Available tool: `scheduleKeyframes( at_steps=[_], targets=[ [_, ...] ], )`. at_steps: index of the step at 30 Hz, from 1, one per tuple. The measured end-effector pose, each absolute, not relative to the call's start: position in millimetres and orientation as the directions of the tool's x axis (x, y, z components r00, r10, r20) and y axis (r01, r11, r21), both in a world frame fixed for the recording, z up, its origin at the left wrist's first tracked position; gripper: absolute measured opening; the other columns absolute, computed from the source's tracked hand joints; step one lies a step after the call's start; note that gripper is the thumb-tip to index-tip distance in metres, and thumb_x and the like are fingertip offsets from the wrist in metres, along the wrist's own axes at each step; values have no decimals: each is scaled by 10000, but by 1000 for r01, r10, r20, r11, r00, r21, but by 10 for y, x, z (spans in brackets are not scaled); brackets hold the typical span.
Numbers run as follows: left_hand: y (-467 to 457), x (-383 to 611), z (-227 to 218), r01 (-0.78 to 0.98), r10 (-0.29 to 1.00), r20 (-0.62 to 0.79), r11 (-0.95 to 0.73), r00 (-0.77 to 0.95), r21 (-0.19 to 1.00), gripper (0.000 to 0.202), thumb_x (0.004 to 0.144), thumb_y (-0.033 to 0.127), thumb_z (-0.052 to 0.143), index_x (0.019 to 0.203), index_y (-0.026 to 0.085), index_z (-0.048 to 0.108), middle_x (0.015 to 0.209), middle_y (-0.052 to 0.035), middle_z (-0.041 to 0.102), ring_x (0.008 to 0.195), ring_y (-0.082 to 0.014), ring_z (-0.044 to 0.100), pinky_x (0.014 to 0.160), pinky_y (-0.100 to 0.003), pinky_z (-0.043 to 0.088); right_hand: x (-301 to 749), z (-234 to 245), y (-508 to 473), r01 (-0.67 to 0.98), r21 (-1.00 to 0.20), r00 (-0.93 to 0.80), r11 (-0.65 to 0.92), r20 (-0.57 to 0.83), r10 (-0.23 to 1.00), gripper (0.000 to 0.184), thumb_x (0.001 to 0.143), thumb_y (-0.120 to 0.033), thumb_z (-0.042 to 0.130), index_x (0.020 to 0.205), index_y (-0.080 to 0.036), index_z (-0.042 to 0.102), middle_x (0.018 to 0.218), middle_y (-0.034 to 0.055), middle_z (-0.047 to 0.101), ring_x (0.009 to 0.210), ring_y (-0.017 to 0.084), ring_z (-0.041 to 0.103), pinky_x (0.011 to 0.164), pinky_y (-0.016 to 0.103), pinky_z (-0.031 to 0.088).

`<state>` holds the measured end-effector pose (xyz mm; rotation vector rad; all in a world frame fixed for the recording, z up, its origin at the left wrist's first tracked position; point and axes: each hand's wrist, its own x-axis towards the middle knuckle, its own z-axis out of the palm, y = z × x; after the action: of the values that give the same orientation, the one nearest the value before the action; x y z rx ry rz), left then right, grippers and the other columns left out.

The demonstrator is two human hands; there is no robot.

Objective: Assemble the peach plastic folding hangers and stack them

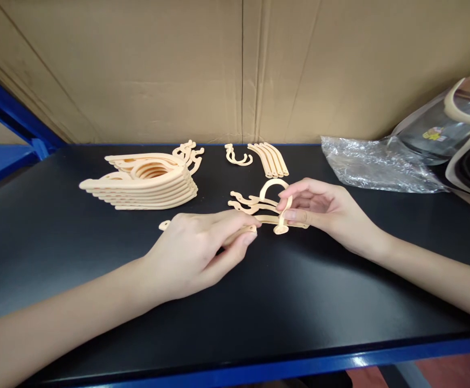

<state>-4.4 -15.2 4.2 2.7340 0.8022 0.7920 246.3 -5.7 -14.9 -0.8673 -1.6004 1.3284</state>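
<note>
In my left hand [202,250] is a cream plastic hanger arm [241,233], pinched between thumb and fingers; most of it is hidden by the hand, and one end pokes out at the left. My right hand [327,207] pinches a cream hanger hook [274,185] by its stem, with its round foot pointing down. The hook's foot is close to the right end of the held arm, apart from it. Just behind both hands, loose cream hanger pieces [241,205] lie on the black tabletop [283,307].
A stack of cream hanger arms [146,194] lies at the left. Farther back are loose hooks [188,153], more hooks [239,158] and a row of curved arms [269,160]. Crinkled clear plastic [376,167] and a clear bag [429,132] occupy the right. Cardboard [178,70] stands behind.
</note>
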Motion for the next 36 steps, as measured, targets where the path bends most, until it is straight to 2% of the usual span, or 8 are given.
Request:
scheduleKeyframes(
  at_steps=[3,5,11,13,16,23,31,36],
  targets=[
    [-147,-65,16,440,506,488,-862,711,252,182,895,143,443,900,147,625,663,54,573,537,-66,501,486,-208,321,2455,-139,-71,-62,-986,-396,156,168,903,266,797,-169,756,1039,-244,674,893,-25,667,834,111,678,765,235,570],
    [-136,-61,5,416,468,506,-882,725,220,175,860,125,443,893,142,614,661,51,557,544,-76,481,504,-214,333,2449,-126,-90,-92,-987,-405,132,158,900,281,799,-152,752,1050,-251,674,889,-29,668,837,105,676,774,232,569],
    [-96,4,-37,378,360,483,-924,798,63,241,973,170,462,1184,119,567,975,-37,674,830,-151,547,668,-228,432,2454,-100,-123,-122,-990,-424,71,117,898,185,800,-129,746,940,-249,728,885,-33,715,804,87,689,774,205,572],
    [-83,19,-46,379,341,470,-925,814,15,256,993,196,445,1201,110,568,992,-60,669,859,-176,543,720,-258,447,2456,-99,-114,-113,-992,-426,60,102,899,152,797,-128,747,902,-237,745,886,-25,733,797,87,697,773,199,575],
    [-64,28,-49,367,309,483,-930,819,-27,251,999,207,438,1166,94,588,907,-61,651,798,-182,540,712,-277,444,2451,-95,-100,-122,-992,-442,33,84,893,178,789,-127,753,926,-240,740,890,-22,742,796,101,708,769,220,587],
    [-45,30,-47,347,270,501,-936,822,-64,245,997,190,461,1207,114,563,884,-37,657,805,-164,580,705,-273,427,2459,-86,-115,-128,-992,-445,23,77,892,146,792,-121,752,888,-227,728,875,-34,741,791,89,708,758,193,585],
    [-50,20,-39,317,249,536,-948,807,-38,240,984,173,505,1204,96,560,897,-41,688,794,-132,618,696,-255,450,2449,-81,-91,-65,-997,-470,35,62,880,145,795,-147,754,919,-222,749,820,-18,746,742,89,703,729,188,584],
    [-52,27,-31,328,233,545,-941,805,-81,243,979,179,518,1212,120,558,886,-25,709,783,-127,642,682,-247,469,2460,-63,-92,-73,-997,-446,31,61,893,108,787,-170,765,877,-225,747,851,-22,738,736,81,688,711,186,572]
  ],
)
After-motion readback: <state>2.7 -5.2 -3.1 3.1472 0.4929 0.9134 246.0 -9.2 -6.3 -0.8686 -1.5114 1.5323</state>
